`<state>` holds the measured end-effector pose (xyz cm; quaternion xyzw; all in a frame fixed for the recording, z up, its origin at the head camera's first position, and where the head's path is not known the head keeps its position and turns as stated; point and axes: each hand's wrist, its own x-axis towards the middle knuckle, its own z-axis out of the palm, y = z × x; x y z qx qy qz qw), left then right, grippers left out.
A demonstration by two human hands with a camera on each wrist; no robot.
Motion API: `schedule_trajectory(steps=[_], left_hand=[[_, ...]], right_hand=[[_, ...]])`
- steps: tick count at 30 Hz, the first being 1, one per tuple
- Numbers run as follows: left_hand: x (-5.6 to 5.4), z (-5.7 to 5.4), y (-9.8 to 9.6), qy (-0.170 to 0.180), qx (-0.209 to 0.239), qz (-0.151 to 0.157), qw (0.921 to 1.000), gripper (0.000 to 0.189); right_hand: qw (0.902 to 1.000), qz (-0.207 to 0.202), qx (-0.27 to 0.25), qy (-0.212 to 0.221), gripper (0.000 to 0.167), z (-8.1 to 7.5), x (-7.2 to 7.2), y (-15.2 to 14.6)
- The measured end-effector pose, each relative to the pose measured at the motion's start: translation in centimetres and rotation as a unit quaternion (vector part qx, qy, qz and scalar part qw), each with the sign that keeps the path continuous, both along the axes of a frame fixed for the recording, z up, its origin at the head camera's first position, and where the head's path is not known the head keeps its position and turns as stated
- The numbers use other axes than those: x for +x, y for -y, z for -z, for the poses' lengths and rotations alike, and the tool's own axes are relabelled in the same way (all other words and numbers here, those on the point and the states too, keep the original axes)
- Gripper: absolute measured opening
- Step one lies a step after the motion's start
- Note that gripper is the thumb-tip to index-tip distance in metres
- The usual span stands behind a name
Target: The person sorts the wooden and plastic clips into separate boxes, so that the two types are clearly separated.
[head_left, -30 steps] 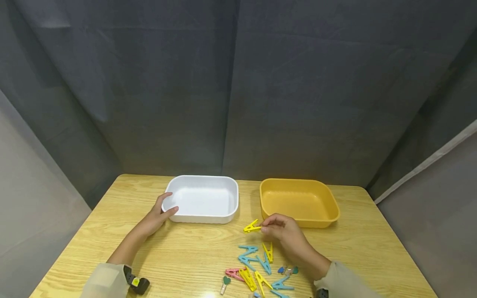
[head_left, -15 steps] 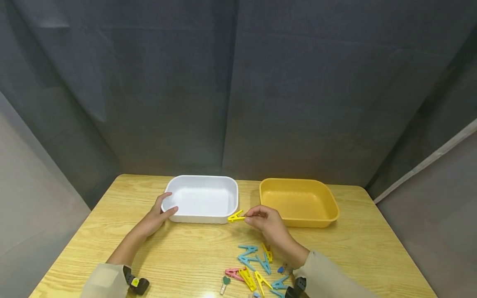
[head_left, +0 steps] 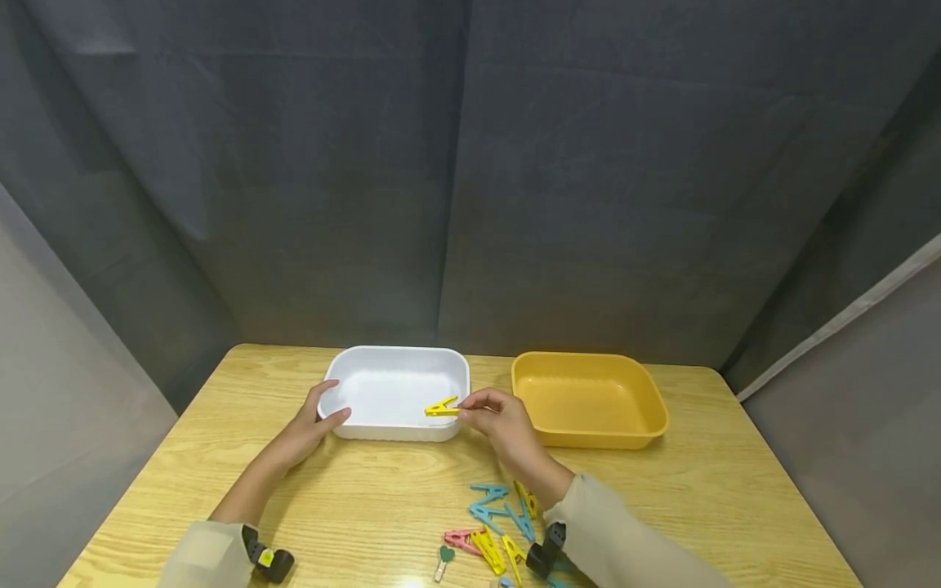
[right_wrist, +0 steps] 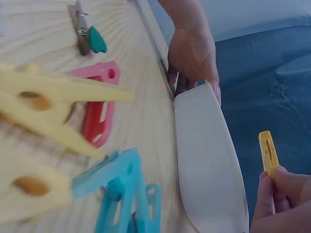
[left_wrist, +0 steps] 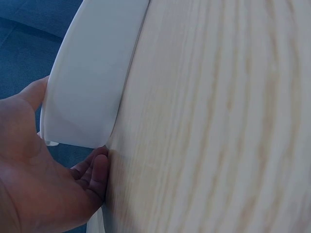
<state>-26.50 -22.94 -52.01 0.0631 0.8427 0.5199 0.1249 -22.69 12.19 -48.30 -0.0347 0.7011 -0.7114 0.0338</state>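
Note:
My right hand [head_left: 502, 425] pinches a yellow clothespin [head_left: 442, 407] between thumb and fingertips, over the right front part of a white plastic tray [head_left: 404, 434]. In the right wrist view the same clothespin [right_wrist: 268, 151] stands up from the fingertips. At the tray's left end my left hand [head_left: 307, 429] grips the wall, its thumb on the rim. The left wrist view shows the curled fingers [left_wrist: 99, 174] at the tray's lower edge. Nearer the front lie loose clothespins: blue ones [head_left: 488, 514], yellow ones [head_left: 488, 550] and a pink one [head_left: 461, 539]. My right sleeve and wrist camera hide some of them.
A yellow plastic tray [head_left: 591, 439] stands to the right of the white one at the table's back. A small wooden clip with a green heart [head_left: 445, 555] lies near the front. Grey curtains [head_left: 456, 180] close off the back and sides of the wooden table [head_left: 353, 506].
My right hand has carried the yellow clothespin left and away from me, from in front of the yellow tray to over the white tray. My left hand has stayed on the white tray.

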Motion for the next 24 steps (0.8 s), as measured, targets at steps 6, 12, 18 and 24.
schedule_trajectory(steps=[6,12,18,24], left_hand=[[-0.1,0.2,0.2,0.007,-0.001,-0.001,1.0,0.076],[-0.2,0.3,0.2,0.007,0.0,-0.001,1.0,0.076],[0.0,0.2,0.2,0.006,0.004,-0.002,1.0,0.077],[0.0,0.2,0.3,0.003,0.014,0.0,0.9999,0.076]], right_hand=[[1.0,0.003,-0.008,0.006,0.016,0.0,-1.0,1.4],[0.9996,0.011,-0.027,-0.004,0.017,0.0,-2.0,2.8],[0.9995,0.021,-0.016,-0.015,0.014,0.2,-3.0,4.3],[0.9996,0.026,0.008,-0.01,0.013,-0.5,-3.5,5.4]])
